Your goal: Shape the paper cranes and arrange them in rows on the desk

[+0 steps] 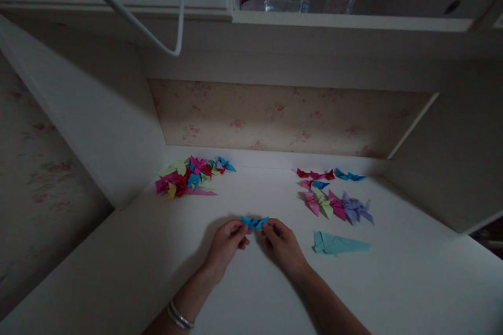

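Left hand [228, 239] and right hand [285, 243] each pinch 1 end of the blue paper [255, 223], a narrow folded piece with pointy tips, around the middle of the smooth white desk [257, 293]. Far left's a jumbled pile [181, 180] of bright folds; on the right, a flat, creased teal wedge [340, 244].

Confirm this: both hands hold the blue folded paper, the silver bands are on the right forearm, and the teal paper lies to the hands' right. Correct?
No: the head view shows the silver bands on the left forearm, not the right forearm. The left hand and right hand do hold the blue folded paper, and the teal paper lies to their right.
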Demonstrator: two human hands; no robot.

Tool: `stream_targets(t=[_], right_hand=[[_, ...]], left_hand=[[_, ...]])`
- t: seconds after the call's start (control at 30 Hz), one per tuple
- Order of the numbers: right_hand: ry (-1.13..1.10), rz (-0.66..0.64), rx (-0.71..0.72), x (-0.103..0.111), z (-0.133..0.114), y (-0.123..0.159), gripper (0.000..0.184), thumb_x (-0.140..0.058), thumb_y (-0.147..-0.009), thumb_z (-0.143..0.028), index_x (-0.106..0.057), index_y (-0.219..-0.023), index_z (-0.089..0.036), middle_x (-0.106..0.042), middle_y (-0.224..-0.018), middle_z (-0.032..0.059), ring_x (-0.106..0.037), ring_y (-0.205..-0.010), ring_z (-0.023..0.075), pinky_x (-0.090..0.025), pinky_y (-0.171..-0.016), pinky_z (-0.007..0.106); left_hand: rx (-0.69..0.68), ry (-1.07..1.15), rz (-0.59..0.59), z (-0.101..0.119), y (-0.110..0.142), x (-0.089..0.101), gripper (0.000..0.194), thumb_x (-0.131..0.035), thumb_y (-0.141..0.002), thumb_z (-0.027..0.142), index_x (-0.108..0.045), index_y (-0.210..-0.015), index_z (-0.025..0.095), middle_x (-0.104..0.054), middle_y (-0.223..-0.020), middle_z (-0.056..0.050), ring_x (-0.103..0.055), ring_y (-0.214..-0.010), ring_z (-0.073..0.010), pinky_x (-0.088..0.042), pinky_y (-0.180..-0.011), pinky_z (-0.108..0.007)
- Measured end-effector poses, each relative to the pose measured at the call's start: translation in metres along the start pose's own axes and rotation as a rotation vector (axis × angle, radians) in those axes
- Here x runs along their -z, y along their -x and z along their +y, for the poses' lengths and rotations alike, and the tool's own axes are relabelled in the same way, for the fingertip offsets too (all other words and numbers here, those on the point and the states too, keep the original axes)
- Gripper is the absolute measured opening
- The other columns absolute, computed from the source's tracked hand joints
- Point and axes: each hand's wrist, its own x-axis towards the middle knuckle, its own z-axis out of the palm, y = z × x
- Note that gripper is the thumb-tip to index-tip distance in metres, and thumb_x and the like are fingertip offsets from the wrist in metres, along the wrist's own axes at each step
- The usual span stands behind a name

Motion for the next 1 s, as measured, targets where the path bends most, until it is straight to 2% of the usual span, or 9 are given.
stream_targets(t=[0.3,0.53,0.67,0.87,1.0], right_hand=[[0.021,-0.002,0.006,0.0015,0.0002,0.0005,0.038,-0.056,-0.082,-0.054,-0.061,-0.084,-0.017,-0.055,-0.069,-0.0003,-0.045,-0.054,0.0101,-0.034,-0.049,0.022],[-0.052,0.068,0.002,0.0000,0.0028,0.0004,0.052,-0.062,-0.076,-0.054,-0.057,-0.115,-0.020,-0.057,-0.083,0.0017,-0.045,-0.052,0.0092,-0.036,-0.046,0.022],[-0.067,0.080,0.008,-0.0002,0.0028,0.0009,0.054,-0.064,-0.076,-0.052,-0.054,-0.121,-0.023,-0.056,-0.096,0.0038,-0.045,-0.051,0.0080,-0.038,-0.045,0.022],[-0.075,0.082,0.005,-0.0002,0.0040,0.0006,0.048,-0.062,-0.076,-0.054,-0.056,-0.112,-0.022,-0.057,-0.089,0.0030,-0.047,-0.051,0.0092,-0.037,-0.044,0.023],[-0.069,0.068,-0.013,-0.0007,-0.0007,0.0022,0.043,-0.058,-0.079,-0.054,-0.056,-0.107,-0.021,-0.056,-0.070,-0.0008,-0.046,-0.050,0.0105,-0.035,-0.044,0.023]], left_hand=[[-0.013,0.005,-0.024,-0.0036,-0.0021,0.0008,0.034,-0.068,-0.071,0.043,-0.064,-0.086,0.012,-0.068,-0.082,-0.008,-0.056,-0.059,-0.0110,-0.042,-0.052,-0.021],[-0.014,0.002,-0.018,-0.0007,0.0000,-0.0006,0.037,-0.070,-0.069,0.044,-0.063,-0.086,0.012,-0.068,-0.082,-0.007,-0.056,-0.059,-0.0117,-0.041,-0.053,-0.022],[-0.014,0.007,-0.021,-0.0007,0.0003,-0.0006,0.037,-0.070,-0.069,0.044,-0.063,-0.087,0.012,-0.067,-0.081,-0.007,-0.056,-0.059,-0.0117,-0.041,-0.053,-0.022],[-0.016,-0.006,-0.018,0.0024,0.0022,-0.0021,0.035,-0.069,-0.070,0.042,-0.063,-0.085,0.012,-0.067,-0.080,-0.007,-0.055,-0.059,-0.0114,-0.042,-0.053,-0.022],[-0.020,-0.006,-0.021,0.0023,0.0023,-0.0021,0.033,-0.069,-0.070,0.042,-0.062,-0.084,0.012,-0.067,-0.080,-0.006,-0.055,-0.058,-0.0112,-0.042,-0.053,-0.022]])
